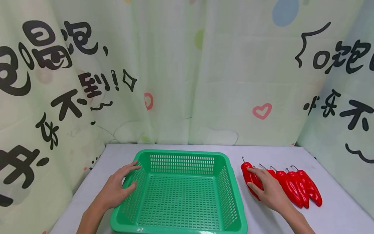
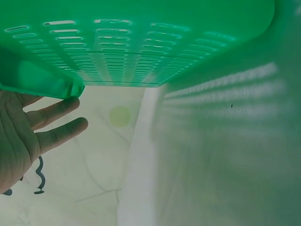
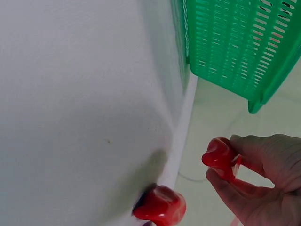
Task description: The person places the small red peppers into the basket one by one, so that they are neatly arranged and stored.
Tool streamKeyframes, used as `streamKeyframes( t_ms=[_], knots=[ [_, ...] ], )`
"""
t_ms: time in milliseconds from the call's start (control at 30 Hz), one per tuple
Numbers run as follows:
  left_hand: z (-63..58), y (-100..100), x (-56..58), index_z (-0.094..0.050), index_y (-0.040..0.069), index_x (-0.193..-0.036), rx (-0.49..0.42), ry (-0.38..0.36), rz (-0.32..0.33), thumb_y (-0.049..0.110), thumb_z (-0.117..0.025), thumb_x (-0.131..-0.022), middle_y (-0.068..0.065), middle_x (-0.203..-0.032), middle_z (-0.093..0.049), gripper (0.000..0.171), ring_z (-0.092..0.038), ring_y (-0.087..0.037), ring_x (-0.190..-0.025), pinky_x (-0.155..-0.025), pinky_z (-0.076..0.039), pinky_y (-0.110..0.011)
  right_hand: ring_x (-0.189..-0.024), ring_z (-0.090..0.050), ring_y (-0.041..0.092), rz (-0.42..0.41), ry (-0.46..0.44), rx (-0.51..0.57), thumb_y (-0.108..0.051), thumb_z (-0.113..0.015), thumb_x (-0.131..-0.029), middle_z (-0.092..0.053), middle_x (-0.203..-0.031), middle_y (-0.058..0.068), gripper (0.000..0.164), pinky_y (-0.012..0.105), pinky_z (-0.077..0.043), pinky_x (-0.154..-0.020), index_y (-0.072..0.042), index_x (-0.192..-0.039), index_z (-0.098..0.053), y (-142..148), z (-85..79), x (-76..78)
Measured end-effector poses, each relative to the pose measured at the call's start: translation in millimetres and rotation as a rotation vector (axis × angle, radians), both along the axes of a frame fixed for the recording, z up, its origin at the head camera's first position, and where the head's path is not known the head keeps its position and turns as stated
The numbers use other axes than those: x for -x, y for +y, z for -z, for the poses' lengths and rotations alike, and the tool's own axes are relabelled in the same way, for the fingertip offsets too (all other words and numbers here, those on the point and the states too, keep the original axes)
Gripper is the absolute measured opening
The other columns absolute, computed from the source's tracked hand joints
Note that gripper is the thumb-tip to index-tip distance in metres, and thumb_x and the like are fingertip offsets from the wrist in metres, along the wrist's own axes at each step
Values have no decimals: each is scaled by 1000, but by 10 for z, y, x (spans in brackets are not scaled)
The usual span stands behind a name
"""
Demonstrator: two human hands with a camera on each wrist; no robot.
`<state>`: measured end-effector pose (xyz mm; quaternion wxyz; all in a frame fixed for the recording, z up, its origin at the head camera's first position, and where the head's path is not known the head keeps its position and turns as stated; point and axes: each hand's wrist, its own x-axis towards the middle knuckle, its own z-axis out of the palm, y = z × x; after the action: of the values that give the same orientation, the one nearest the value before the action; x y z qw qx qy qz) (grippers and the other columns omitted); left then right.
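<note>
A green plastic basket (image 1: 179, 201) with slotted walls stands in front of me. My left hand (image 1: 118, 188) rests at its left rim, fingers extended; in the left wrist view, fingertips (image 2: 70, 104) meet the rim from outside and the thumb is hidden. My right hand (image 1: 270, 191) pinches a glossy red chili pepper (image 1: 247, 177) between thumb and fingers. The right wrist view shows the held pepper (image 3: 219, 153) end-on, apparently above the table. Several more red peppers (image 1: 289, 188) lie side by side to the right, partly covered by the hand.
A white table (image 1: 233, 151) carries everything. Pale curtains (image 1: 222, 81) with black lettering surround it at the back and sides. Another pepper (image 3: 162, 207) lies low in the right wrist view, near the held one.
</note>
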<state>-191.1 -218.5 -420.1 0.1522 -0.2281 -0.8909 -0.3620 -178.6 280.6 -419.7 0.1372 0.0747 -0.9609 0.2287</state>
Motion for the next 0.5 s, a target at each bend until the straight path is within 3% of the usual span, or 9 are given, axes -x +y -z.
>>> streamKeyframes(
  t_ms=[500],
  knots=[
    [12,4,3,-61,2,-135,-3,-4,6,-3,-68,-89,-19,-152,-50,47,-46,-46,-138,-101,-45,-65,-109,-60,46,-43,45,75,-13,-86,-81,-55,-134,28,69,50,-63,-68,-2,-142,-54,-154,-295,-85]
  ],
)
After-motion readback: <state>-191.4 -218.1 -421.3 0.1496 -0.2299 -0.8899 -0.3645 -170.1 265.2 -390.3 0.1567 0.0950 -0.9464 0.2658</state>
